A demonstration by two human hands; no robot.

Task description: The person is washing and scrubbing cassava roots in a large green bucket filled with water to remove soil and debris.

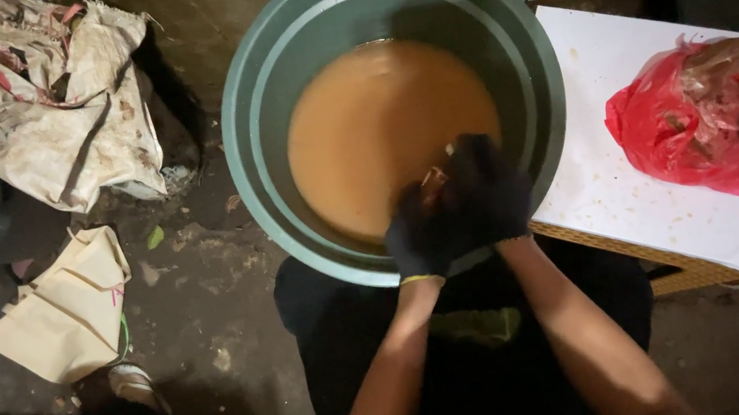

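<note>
Your two gloved hands, left [422,234] and right [487,187], together grip one small item [433,178] over one basin [251,107]; one red bag [718,116] lies nearby.

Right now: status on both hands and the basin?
Left hand and right hand, black-gloved, together over the basin's near edge, closed on a small item. Basin holds murky brown water. Red bag on white board, apart.

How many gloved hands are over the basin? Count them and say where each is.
2. The left hand is at the near rim of the green basin; the right hand is beside it, above the brown liquid. Both clasp a small item, mostly hidden.
</note>
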